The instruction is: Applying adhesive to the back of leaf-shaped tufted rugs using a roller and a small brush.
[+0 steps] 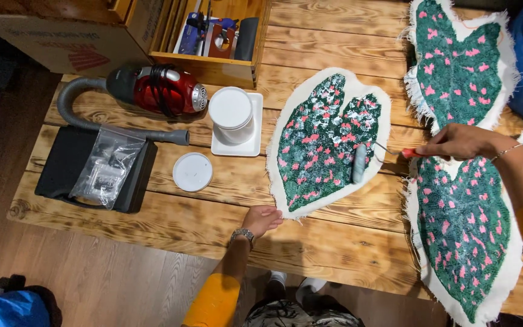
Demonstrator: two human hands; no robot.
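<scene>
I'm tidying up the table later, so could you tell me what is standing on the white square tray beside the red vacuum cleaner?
A white round tub stands on the white square tray. Its loose lid lies on the table nearby. The tray surface beneath the tub is covered.

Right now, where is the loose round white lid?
In the head view, the round white lid lies flat on the wooden table, left of the middle leaf-shaped piece, just below the white tub and right of the black case.
</scene>
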